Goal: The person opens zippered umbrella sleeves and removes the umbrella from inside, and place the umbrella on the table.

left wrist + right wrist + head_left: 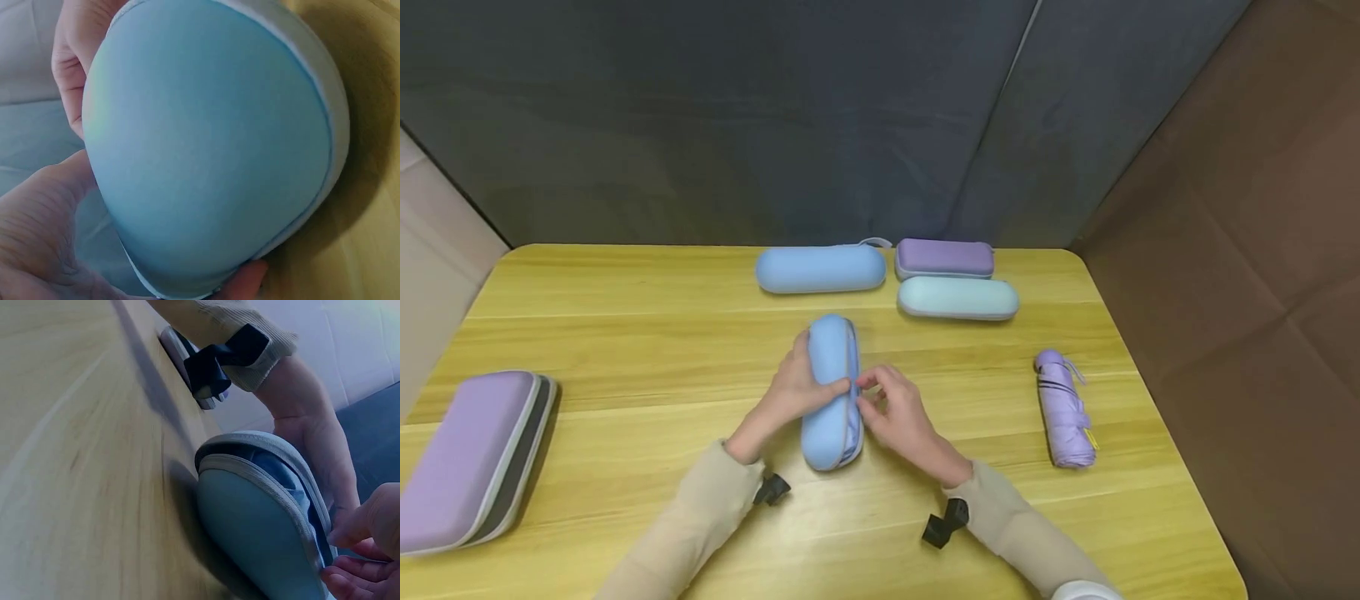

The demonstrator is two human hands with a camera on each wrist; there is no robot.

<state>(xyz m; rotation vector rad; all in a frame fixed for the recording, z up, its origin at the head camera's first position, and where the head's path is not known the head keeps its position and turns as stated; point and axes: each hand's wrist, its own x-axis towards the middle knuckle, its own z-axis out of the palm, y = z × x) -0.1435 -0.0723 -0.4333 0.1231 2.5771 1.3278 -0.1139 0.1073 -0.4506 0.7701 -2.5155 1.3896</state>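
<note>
A light blue zip case [827, 350] lies lengthwise on the table, its zipper side parted on the right. Folded blue fabric [275, 469] shows inside the gap in the right wrist view. My left hand [793, 387] grips the case from its left side, thumb laid across the top near the zipper. At the parted zipper edge, my right hand [897, 412] pinches with thumb and forefinger; any zipper pull is hidden by the fingers. In the left wrist view the rounded end of the case fills most of the picture.
Behind stand a longer blue case [822, 270], a purple case [944, 258] and a mint case [958, 297]. A folded lilac umbrella [1066, 417] lies to the right. A large purple case [471, 458] sits at the left on the wooden table [647, 333].
</note>
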